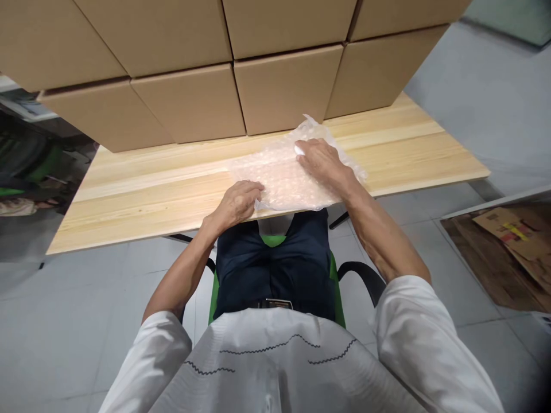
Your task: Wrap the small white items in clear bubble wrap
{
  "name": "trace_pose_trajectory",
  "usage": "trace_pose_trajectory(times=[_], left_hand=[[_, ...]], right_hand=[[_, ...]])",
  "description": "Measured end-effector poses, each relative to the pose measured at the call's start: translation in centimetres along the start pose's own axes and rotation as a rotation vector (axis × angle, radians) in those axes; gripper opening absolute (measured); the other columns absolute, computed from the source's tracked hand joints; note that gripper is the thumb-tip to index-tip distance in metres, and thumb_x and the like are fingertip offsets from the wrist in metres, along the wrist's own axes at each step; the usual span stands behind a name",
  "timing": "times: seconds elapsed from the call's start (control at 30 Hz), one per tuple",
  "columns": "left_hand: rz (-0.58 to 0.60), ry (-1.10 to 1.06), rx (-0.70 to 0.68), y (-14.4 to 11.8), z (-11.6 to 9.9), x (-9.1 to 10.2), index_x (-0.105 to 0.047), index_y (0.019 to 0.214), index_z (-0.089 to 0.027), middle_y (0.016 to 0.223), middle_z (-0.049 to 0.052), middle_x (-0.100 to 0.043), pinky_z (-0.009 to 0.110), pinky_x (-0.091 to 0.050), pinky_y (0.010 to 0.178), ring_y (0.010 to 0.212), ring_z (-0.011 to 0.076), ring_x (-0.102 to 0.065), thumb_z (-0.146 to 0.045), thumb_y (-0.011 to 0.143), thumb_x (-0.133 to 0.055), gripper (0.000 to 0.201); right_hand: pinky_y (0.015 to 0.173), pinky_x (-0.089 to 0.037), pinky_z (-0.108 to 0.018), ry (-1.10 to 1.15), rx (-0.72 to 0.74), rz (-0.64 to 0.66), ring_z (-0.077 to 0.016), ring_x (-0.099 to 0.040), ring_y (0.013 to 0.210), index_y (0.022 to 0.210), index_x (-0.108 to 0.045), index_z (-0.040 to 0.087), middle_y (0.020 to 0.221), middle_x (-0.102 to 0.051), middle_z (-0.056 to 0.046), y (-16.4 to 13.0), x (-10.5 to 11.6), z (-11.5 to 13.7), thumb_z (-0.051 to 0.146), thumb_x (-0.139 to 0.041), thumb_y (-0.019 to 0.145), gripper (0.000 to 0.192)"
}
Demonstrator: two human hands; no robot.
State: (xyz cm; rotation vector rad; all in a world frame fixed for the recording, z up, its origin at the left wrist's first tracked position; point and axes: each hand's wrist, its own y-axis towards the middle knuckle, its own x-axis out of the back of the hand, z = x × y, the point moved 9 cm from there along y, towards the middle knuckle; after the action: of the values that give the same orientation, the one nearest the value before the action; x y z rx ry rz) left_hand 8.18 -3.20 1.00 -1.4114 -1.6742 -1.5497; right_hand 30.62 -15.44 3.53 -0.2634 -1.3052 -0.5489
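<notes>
Both hands (279,183) on bubble wrap (284,175), boxes (279,86) behind.

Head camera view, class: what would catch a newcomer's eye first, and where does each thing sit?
First, the bubble wrap sheet lying at the near edge of the pale wooden table, with the right hand pressed flat on top of it and the left hand gripping its near left edge. Behind it, a wall of stacked cardboard boxes fills the far side of the table.

L grip (236,203) curled, palm down; R grip (321,163) flat, fingers spread.
</notes>
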Motion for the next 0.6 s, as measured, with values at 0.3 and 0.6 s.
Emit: trace_pose_trajectory(times=[0.3,0.6], left_hand=[[0.095,-0.035,0.061,-0.3,-1.4,0.0,-0.080,0.120,-0.024,0.157,0.016,-0.080,0.060,-0.058,0.130,0.154,0.0377,-0.073,-0.031,0.111,-0.058,0.025],[0.018,-0.095,0.091,0.4,-1.0,0.2,-0.079,0.113,-0.021,0.142,0.018,-0.085,0.050,-0.064,0.119,0.136,0.0318,-0.081,-0.039,0.119,-0.052,0.033]], right_hand=[[0.131,-0.046,-0.066,0.036,0.061,-0.044,-0.0450,-0.059,0.154,0.173,-0.058,0.016,0.169,-0.069,-0.023,-2.0,-1.3,1.1,0.032,-0.046,0.113,0.064],[0.139,-0.042,-0.057,0.237,0.365,0.018,-0.0367,-0.058,0.162,0.174,-0.060,0.017,0.179,-0.064,-0.017,-6.0,-3.8,7.6,0.044,-0.046,0.117,0.065]])
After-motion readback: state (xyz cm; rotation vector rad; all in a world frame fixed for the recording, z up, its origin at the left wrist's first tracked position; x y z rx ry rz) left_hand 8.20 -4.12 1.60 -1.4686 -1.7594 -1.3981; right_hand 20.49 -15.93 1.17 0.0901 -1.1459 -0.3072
